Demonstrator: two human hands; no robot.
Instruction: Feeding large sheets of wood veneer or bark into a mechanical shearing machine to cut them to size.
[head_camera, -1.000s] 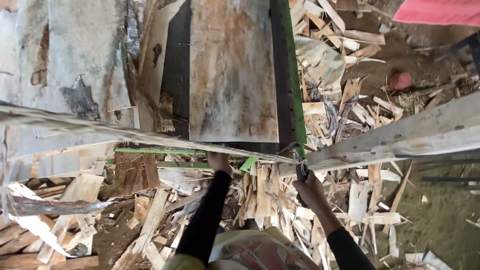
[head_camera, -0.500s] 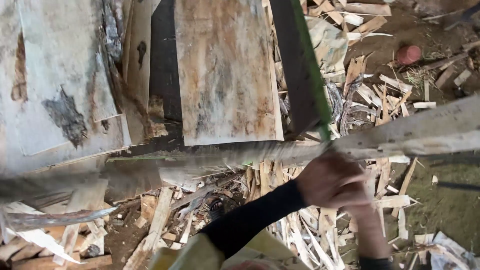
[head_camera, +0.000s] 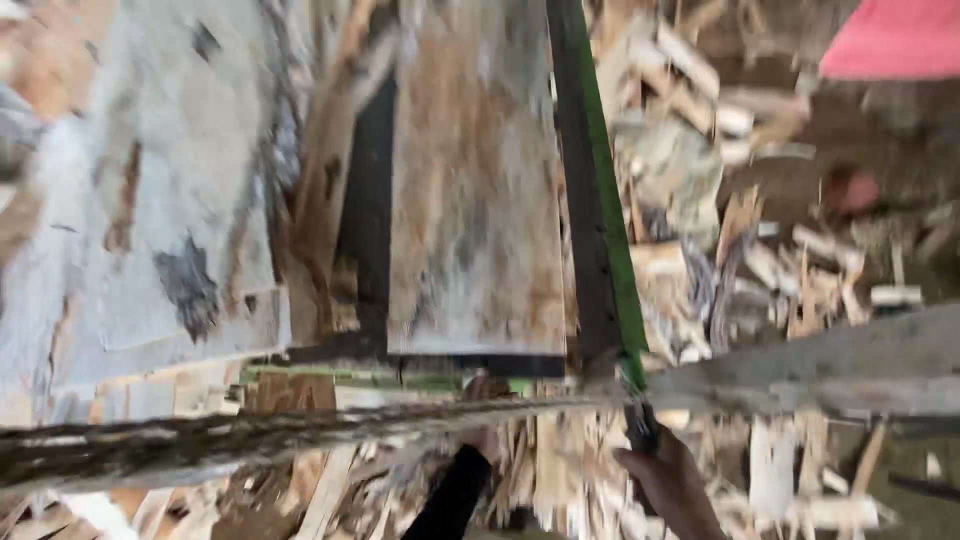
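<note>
Long grey plank (head_camera: 480, 420) crossing the view, right hand (head_camera: 672, 482) gripping dark handle (head_camera: 640, 430), left hand grip hidden, wood scraps (head_camera: 760, 270) below

Only a small part of the person shows, at the bottom edge of the blurred view. The left arm wears a black long sleeve (head_camera: 455, 495) that fits close and covers the arm down to the wrist. The right hand (head_camera: 672, 482) is bare, with no glove, and no ring or watch can be made out; the left hand is hidden.
</note>
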